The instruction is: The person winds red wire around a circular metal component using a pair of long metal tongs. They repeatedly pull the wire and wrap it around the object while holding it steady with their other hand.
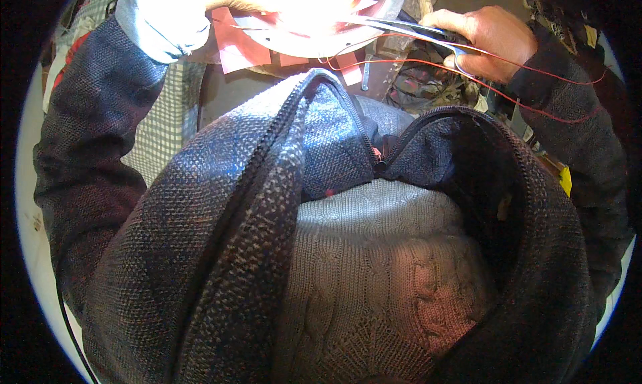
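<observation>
Over coral sheets (234,50) on a dark surface (221,90), a white ring (291,46) is sitting in glare. Scissors (378,23), the right hand (491,38) curling round their handles, are crossing its right rim beside red wires (414,61); a hasty snip could nick these, or the left hand (244,4), whose grip I cannot tell through the brightness. Checked cloth (164,126) is lying along the surface's left edge, tangled wire (421,76) cluttering its right.
</observation>
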The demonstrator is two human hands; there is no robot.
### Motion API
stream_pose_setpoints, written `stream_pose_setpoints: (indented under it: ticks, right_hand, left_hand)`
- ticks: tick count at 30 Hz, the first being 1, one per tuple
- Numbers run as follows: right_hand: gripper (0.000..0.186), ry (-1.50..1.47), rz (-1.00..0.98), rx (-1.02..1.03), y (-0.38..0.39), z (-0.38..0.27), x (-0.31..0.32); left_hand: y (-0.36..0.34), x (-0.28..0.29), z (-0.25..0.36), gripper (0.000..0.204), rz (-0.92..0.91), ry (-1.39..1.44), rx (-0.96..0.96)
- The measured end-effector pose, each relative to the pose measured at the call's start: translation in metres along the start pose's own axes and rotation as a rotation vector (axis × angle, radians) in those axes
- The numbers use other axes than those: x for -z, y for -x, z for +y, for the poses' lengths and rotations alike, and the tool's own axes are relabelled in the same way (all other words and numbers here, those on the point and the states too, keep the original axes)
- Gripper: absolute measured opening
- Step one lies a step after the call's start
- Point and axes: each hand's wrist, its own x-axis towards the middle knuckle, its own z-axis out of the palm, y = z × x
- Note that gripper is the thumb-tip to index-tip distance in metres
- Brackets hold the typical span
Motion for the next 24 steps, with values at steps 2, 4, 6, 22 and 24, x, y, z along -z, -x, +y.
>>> stream_pose_setpoints:
  ticks: [2, 4, 6, 22, 24]
  right_hand:
    - [0.053, -0.089, -0.017, 0.018, 0.001, -0.007, -0.005]
    - [0.059, -0.141, -0.064, -0.050, 0.001, -0.012, -0.009]
    - [0.062, -0.114, 0.026, 0.024, 0.001, -0.016, -0.014]
    - [0.053, -0.701, -0.271, -0.343, -0.039, -0.061, 0.019]
    - [0.051, -0.363, -0.289, -0.067, -0.047, -0.064, 0.036]
  left_hand:
    - [-0.001, -0.003, 0.010, 0.027, 0.044, 0.032, -0.033]
    - [-0.004, -0.008, 0.019, 0.026, 0.088, 0.058, -0.061]
    - [-0.006, -0.013, 0.023, 0.026, 0.118, 0.077, -0.077]
    - [0.006, -0.012, 0.022, 0.024, 0.240, 0.241, -0.085]
    - [0.003, -0.012, 0.022, 0.024, 0.260, 0.281, -0.078]
